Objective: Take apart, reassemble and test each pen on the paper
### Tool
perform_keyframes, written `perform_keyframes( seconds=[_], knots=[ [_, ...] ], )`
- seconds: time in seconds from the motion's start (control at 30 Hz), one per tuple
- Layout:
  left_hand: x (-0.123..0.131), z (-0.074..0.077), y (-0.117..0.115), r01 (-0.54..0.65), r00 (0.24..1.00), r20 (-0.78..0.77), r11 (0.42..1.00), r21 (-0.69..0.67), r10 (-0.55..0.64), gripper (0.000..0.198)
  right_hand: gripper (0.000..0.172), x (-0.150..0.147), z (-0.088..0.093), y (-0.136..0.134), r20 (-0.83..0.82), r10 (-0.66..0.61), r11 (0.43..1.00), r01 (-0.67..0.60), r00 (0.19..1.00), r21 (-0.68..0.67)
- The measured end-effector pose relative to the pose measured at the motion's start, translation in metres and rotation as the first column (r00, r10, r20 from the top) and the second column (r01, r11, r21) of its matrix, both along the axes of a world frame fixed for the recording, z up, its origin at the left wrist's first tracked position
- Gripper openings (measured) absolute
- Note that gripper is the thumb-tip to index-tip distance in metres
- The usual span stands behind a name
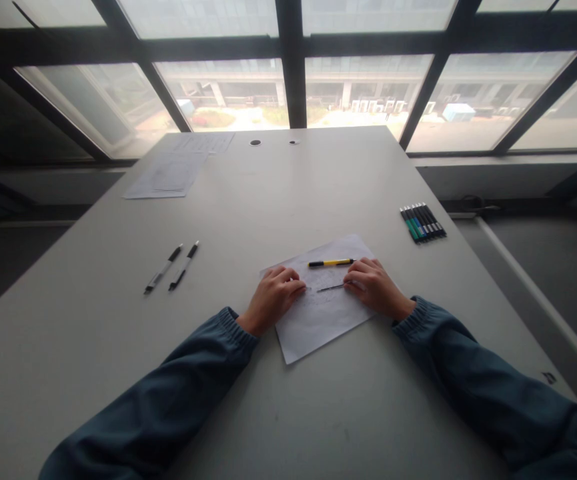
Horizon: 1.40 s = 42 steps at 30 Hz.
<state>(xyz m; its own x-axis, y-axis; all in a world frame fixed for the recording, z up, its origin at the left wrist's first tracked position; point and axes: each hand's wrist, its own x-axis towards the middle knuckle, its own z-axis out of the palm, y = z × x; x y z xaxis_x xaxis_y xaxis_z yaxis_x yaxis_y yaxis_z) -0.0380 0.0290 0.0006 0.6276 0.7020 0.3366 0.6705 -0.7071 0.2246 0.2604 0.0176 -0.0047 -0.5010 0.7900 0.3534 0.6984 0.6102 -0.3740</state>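
A sheet of white paper (313,333) with faint marks lies askew on the table in front of me. Over its right side, my right hand (373,287) pinches a thin dark pen refill (330,288), whose narrow end points left. My left hand (275,293) rests at the sheet's left side, thumb and fingertips pressed together. Something tiny shows at those fingertips, too small to name. Just beyond both hands lies a yellow and black pen (332,263), its right end close to my right fingers.
Two pens with black grips, a left one (164,268) and a right one (184,265), lie left of the paper. Several green, blue and black pens (422,223) sit in a row near the right edge. Printed sheets (168,172) lie at the far left of the white table (238,213).
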Motion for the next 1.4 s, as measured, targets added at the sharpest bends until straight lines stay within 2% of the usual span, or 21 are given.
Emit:
perform_keyframes(
  seconds=[0.5, 0.8, 1.23, 1.4],
  knots=[
    [0.002, 0.004, -0.001, 0.034, 0.999, 0.006, 0.999, 0.012, -0.034, 0.017, 0.011, -0.001, 0.001, 0.000, 0.012, 0.021, 1.000, -0.021, 1.000, -0.018],
    [0.005, 0.010, -0.004, 0.009, 0.996, 0.091, 0.998, 0.070, -0.015, 0.014, 0.010, -0.003, 0.002, -0.001, -0.085, 0.040, 0.998, -0.036, 0.996, 0.051],
    [0.005, 0.011, -0.005, 0.030, 0.995, 0.097, 0.997, 0.068, -0.036, 0.013, 0.013, -0.007, 0.005, -0.003, -0.075, 0.063, 0.996, -0.058, 0.995, 0.065],
    [0.005, 0.010, -0.004, 0.055, 0.993, 0.097, 0.996, 0.076, -0.062, 0.011, 0.017, -0.013, 0.011, -0.007, -0.070, 0.084, 0.995, -0.080, 0.994, 0.064]
  ],
)
